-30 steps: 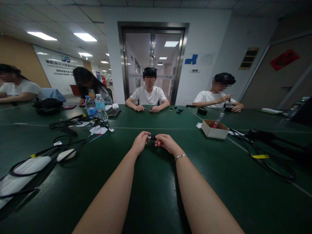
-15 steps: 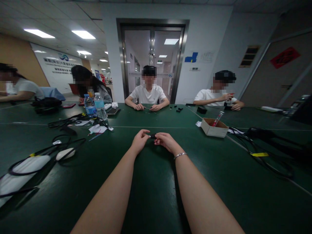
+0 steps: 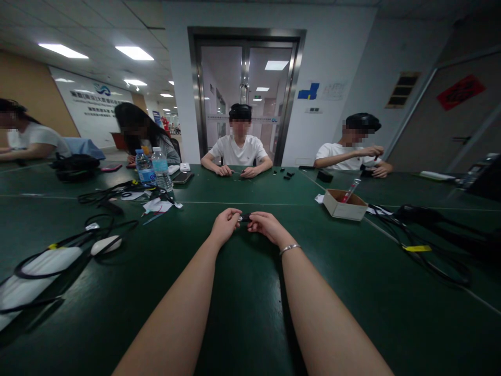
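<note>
Between my two hands is a small black piece with a silvery end [image 3: 245, 218], held just above the green table [image 3: 250, 292]. My left hand [image 3: 226, 227] pinches the silvery end, thumb and index finger closed. From the other side, my right hand [image 3: 267, 227] grips the black part with its fingertips, the other fingers curled under. A silver bracelet [image 3: 290, 249] circles my right wrist. The piece is too small and too covered by fingers to name its kind.
Right of my hands stands an open cardboard box [image 3: 344, 209] with a clear-and-red tube in it. Black cables [image 3: 111, 222], a white mouse [image 3: 106, 245] and water bottles [image 3: 160, 172] lie or stand leftward. Other people sit across the table, one person [image 3: 238, 149] straight ahead.
My left fingertips have closed further onto the silvery end. My right hand stays almost still. The person at the right has raised a hand slightly and shifted it rightward.
</note>
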Available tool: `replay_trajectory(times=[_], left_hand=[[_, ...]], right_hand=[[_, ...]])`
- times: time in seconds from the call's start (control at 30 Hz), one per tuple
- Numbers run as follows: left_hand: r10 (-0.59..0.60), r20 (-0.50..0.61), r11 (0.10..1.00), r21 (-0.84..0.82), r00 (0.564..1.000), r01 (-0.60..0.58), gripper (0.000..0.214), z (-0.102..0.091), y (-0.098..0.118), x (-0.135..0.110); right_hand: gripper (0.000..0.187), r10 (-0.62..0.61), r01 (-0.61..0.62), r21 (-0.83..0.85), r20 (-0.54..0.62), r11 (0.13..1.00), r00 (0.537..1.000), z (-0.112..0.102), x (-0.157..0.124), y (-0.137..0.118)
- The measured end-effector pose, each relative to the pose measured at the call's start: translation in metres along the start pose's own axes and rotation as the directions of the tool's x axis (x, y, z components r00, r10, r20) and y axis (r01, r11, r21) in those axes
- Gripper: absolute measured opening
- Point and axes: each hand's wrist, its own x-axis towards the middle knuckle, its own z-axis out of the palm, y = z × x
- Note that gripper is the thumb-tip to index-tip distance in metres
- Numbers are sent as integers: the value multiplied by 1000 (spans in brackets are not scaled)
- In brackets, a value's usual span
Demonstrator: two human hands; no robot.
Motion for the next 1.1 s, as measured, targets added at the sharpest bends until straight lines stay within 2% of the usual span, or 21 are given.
replay_trajectory(times=[0.2, 0.43, 0.77, 1.1], left_hand=[[2, 9, 999, -43, 1000, -1, 24, 1, 1, 1], [-24, 12, 999, 21, 1000, 24, 27, 1, 0, 1], [-9, -16, 1000, 15, 1000, 9, 25, 2, -3, 2], [11, 14, 1000, 7, 1000, -11, 26, 1, 1, 0]], right_hand=[[5, -10, 10, 18, 4, 1000, 1000, 0, 0, 0], [3, 12, -12, 26, -18, 1000, 1000, 0, 1, 1], [4, -2, 2, 34, -8, 999, 1000, 0, -1, 0], [6, 5, -5, 40, -8, 999, 1000, -1, 0, 0]])
